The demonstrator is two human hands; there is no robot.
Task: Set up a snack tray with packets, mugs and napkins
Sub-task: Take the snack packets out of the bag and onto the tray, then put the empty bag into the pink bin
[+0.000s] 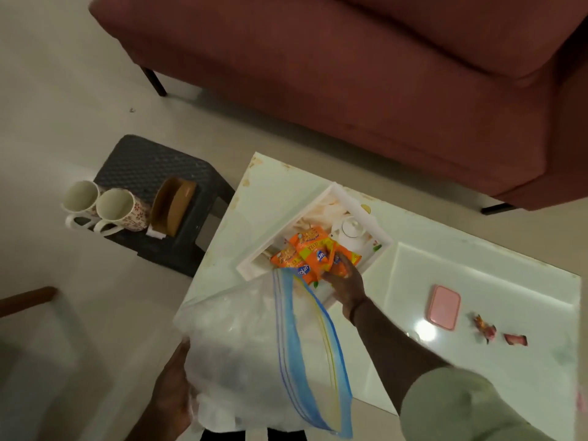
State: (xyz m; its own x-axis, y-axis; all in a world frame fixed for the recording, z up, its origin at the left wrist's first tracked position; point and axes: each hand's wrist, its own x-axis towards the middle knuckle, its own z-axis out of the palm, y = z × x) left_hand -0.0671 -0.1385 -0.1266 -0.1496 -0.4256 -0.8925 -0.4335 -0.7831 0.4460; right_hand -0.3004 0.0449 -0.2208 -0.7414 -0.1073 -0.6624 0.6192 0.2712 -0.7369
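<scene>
A white tray [331, 193] lies on the white table [477, 281]. Inside it are several orange snack packets [305, 249] and a small white lidded pot [350, 230]. My right hand [345, 281] reaches into the tray and grips the orange packets. My left hand [171, 396] holds the bottom of a large clear zip bag [254, 345] with a blue seal strip, open toward the tray. Two white floral mugs [101, 206] lie on their sides on a dark stool [143, 163], beside a brown napkin holder [171, 206].
A pink flat case [444, 307] and two crumpled sweet wrappers [496, 331] lie on the right of the table. A maroon sofa [350, 74] stands behind the table. A wooden piece of furniture [28, 297] shows at the left edge.
</scene>
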